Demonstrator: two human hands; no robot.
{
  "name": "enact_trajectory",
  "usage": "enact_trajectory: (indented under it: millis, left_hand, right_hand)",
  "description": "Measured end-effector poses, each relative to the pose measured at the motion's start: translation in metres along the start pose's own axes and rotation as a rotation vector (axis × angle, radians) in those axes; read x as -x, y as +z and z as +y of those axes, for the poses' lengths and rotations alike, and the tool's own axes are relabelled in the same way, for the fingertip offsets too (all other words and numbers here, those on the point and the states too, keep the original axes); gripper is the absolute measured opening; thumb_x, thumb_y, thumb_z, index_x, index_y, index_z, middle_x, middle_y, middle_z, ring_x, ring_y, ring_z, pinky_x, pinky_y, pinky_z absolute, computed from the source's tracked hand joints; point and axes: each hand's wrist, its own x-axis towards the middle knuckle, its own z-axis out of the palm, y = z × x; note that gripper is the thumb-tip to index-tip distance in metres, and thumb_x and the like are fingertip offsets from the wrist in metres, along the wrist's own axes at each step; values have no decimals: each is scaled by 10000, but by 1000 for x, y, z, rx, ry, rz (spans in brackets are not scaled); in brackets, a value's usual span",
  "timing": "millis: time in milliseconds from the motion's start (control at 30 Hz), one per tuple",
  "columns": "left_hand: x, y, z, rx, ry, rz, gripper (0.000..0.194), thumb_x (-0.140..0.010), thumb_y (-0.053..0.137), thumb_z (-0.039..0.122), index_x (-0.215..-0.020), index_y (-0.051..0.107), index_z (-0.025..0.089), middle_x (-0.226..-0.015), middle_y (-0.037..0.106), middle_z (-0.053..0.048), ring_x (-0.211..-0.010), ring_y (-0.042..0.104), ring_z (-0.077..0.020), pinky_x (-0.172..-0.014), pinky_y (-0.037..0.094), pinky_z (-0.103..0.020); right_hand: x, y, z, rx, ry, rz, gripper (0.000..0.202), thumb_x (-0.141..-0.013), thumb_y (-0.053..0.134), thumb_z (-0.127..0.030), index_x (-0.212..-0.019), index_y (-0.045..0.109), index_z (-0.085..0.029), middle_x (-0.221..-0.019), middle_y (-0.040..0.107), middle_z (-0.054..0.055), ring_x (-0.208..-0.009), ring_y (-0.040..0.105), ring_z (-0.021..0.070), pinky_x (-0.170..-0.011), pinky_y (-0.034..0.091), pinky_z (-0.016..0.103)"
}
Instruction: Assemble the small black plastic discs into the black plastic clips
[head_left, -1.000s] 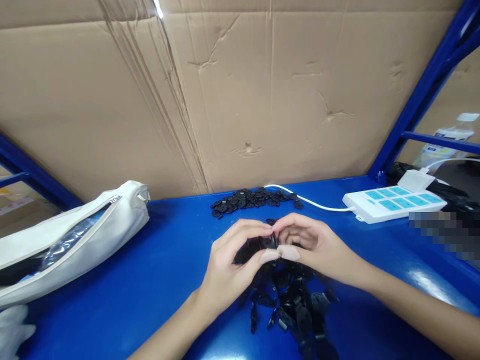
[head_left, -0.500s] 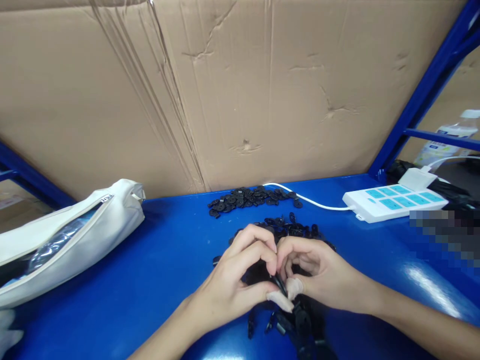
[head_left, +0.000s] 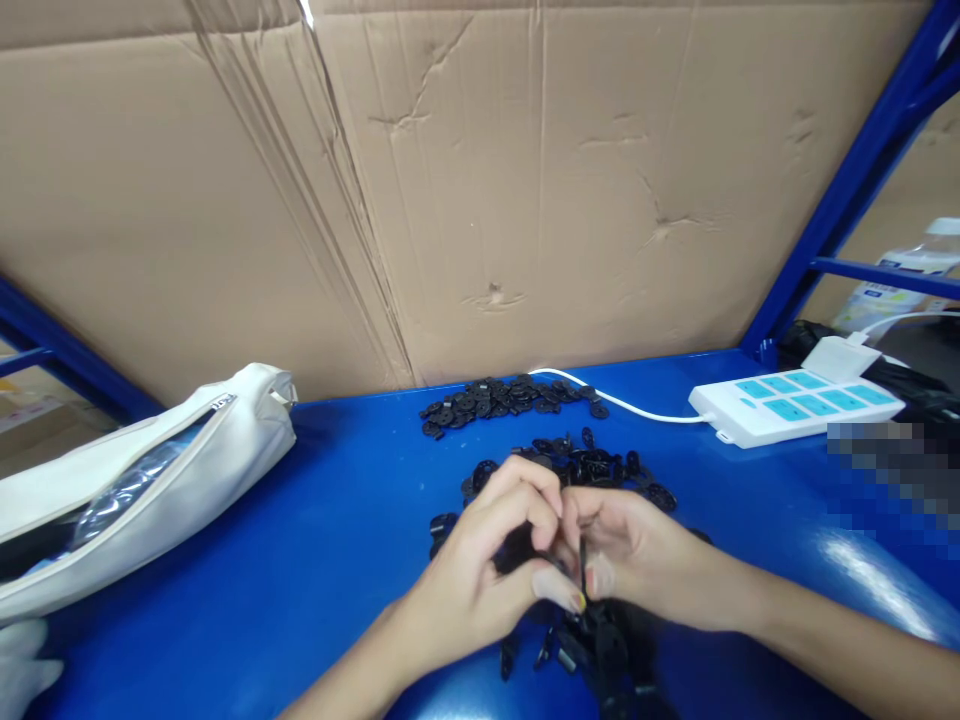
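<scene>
My left hand (head_left: 487,565) and my right hand (head_left: 652,560) meet above a pile of small black plastic parts (head_left: 592,465). Between the thumb and fingers of my right hand is a thin black plastic part (head_left: 583,565), seen nearly edge-on. The closed fingers of my left hand pinch at a black plastic part beside it, mostly hidden by the thumb. Pale wrappings cover both thumb tips. Just below the hands lie more black pieces (head_left: 609,640), some darker and blurred at the bottom edge.
A separate heap of flat black discs (head_left: 510,397) lies at the back of the blue table (head_left: 360,500). A white power strip (head_left: 795,405) with its cable sits right. On the left is an open white pouch (head_left: 187,470). Cardboard (head_left: 465,200) stands behind, between blue frame posts.
The black part between my hands has turned from slanted to nearly upright. My right fingers have shifted slightly around it, and the view has moved a little.
</scene>
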Motion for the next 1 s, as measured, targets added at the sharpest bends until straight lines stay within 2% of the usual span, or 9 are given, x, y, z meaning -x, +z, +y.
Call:
enact_trajectory:
  millis: [167, 267, 333, 400, 467, 567, 667, 833, 1000]
  left_hand:
    - [-1, -4, -6, -211, -48, 22, 244, -840, 630, 364, -739, 495, 188, -1016, 536, -54, -948, 533, -198, -838, 435, -334]
    - [-2, -8, -15, -413, -88, 43, 176, -870, 585, 369, -862, 539, 199, -1120, 523, -74, -1104, 491, -241, -924, 381, -390]
    - [-2, -12, -24, -547, -143, 36, 174, -897, 542, 375, -959, 544, 212, -1204, 493, -83, -1197, 438, -262, -958, 340, -430]
    - [-2, -16, -32, -631, -202, 40, 178, -926, 488, 375, -1007, 532, 223, -1261, 466, -83, -1241, 406, -264, -959, 325, -444]
    - [-2, -20, -38, -682, -228, 70, 168, -942, 458, 366, -1013, 525, 229, -1277, 465, -76, -1242, 410, -253, -952, 324, -433]
    - [-3, -24, -41, -731, -208, 122, 145, -948, 455, 344, -1020, 520, 237, -1274, 479, -65, -1234, 426, -234, -952, 317, -415]
    - [-2, -24, -40, -730, -172, 137, 135, -947, 460, 326, -1025, 520, 233, -1271, 485, -69, -1235, 428, -231, -948, 314, -409]
    - [0, -21, -39, -681, -137, 142, 119, -941, 476, 300, -1000, 540, 218, -1262, 500, -73, -1220, 446, -236, -943, 312, -409]
    - [1, -20, -32, -604, -111, 183, 78, -929, 508, 261, -984, 548, 223, -1163, 570, -39, -1147, 510, -207, -924, 334, -385]
  right_hand:
    - [-2, -14, -16, 255, 14, 101, 372, -713, 761, -455, -790, 536, -170, -748, 537, -18, -640, 497, 97, -625, 421, 229]
    - [-3, -31, -24, 686, -3, 232, 291, -819, 643, -453, -823, 578, -169, -743, 581, -3, -663, 541, 124, -627, 438, 240]
    - [-6, -48, -28, 1038, -65, 397, 333, -908, 488, -471, -835, 605, -168, -750, 620, 16, -669, 568, 141, -610, 448, 245]
    - [-12, -72, -32, 1166, -82, 509, 393, -949, 388, -473, -850, 605, -160, -750, 631, 33, -663, 576, 157, -596, 450, 261]
    - [-20, -98, -36, 1264, -79, 590, 328, -936, 441, -435, -891, 612, -160, -778, 645, 47, -689, 588, 176, -636, 466, 288]
    - [-38, -132, -35, 1404, -23, 618, 190, -911, 550, -319, -950, 629, -150, -935, 657, 79, -821, 612, 194, -776, 491, 350]
    - [-57, -152, -28, 1489, 59, 564, 236, -925, 562, -302, -1109, 591, -156, -1124, 608, 78, -953, 609, 203, -830, 510, 408]
    - [-75, -154, -26, 1487, 93, 456, 251, -931, 558, -294, -1144, 582, -163, -1158, 599, 82, -963, 615, 205, -820, 526, 403]
    - [-63, -115, -33, 1308, -58, 433, 245, -897, 597, -314, -1073, 610, -144, -1055, 632, 95, -941, 615, 213, -842, 509, 406]
